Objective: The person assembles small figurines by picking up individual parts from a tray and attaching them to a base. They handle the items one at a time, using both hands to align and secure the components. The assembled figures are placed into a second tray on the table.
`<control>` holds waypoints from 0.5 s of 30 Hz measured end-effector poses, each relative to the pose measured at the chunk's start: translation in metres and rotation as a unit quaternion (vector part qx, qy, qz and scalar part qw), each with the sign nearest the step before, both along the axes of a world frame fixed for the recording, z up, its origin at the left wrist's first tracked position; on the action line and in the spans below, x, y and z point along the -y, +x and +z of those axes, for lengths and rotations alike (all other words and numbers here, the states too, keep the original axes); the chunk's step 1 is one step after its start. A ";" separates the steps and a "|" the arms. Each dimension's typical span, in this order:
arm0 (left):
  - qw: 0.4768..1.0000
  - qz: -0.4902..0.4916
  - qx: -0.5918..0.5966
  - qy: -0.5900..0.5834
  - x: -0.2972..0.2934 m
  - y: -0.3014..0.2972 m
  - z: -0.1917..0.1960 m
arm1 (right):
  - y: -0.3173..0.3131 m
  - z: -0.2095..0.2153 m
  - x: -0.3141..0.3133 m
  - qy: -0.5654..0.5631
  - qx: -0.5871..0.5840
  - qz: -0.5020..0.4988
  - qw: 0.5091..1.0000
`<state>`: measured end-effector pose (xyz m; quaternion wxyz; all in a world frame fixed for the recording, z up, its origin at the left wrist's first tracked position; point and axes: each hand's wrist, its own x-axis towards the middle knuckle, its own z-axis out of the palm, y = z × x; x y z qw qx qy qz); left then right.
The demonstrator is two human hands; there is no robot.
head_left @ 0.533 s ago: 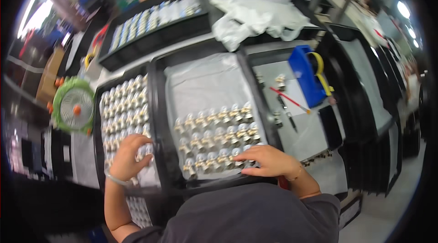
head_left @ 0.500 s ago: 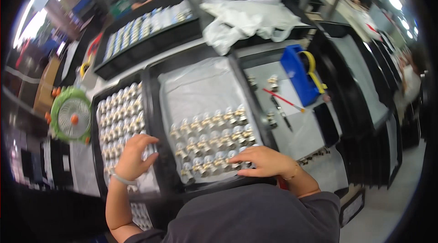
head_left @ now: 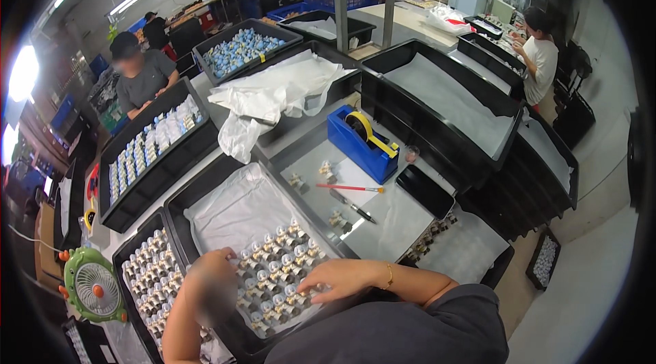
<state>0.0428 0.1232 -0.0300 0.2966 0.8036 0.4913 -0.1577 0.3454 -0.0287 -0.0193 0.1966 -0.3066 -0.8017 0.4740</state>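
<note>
We see our left hand [head_left: 213,283] over the near end of a black tray [head_left: 179,208] lined with white plastic sheet [head_left: 236,210]. It is blurred with motion, so we cannot tell whether it is open or closed, or whether it holds anything. Just to its right, rows of small metal parts [head_left: 280,272] stand on the sheet, the nearest ones touching or almost touching it. To its left lies a second black tray [head_left: 121,256] packed with the same kind of parts [head_left: 152,280].

Our right hand [head_left: 333,276] lies flat and open, palm down, fingers [head_left: 305,287] spread toward the left and resting on the near rows of the small metal parts. It grips nothing that we can make out. A thin gold bracelet [head_left: 389,275] sits on its wrist.

Beyond the right hand, on the grey table [head_left: 389,210], lie a red-handled brush [head_left: 348,188], a dark pen [head_left: 353,206] and a few loose parts [head_left: 326,171]. Farther out from it stands a blue tape dispenser [head_left: 359,142], with a black phone [head_left: 425,190] to that one's right. Well to the left of the left hand sits a small green fan [head_left: 94,286]. Far ahead of both hands lies a heap of white plastic bags [head_left: 270,94], and other people work at trays on the far side.
</note>
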 end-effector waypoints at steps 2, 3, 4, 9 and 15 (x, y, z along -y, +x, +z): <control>0.994 -0.022 0.023 0.103 0.010 -0.012 -0.014 | -0.002 0.003 -0.005 -0.036 0.025 0.044 0.998; 0.986 -0.026 0.040 0.157 0.014 -0.018 -0.022 | -0.003 0.001 -0.005 -0.025 0.024 0.046 0.998; 0.976 -0.032 0.060 0.205 0.018 -0.016 -0.022 | -0.002 0.001 -0.004 -0.023 0.027 0.045 0.998; 0.975 0.012 0.002 0.222 0.042 0.003 -0.019 | -0.004 -0.009 -0.002 0.009 -0.023 0.005 1.000; 0.975 0.011 0.007 0.221 0.031 0.002 -0.023 | -0.003 -0.009 0.000 0.026 -0.022 -0.018 0.999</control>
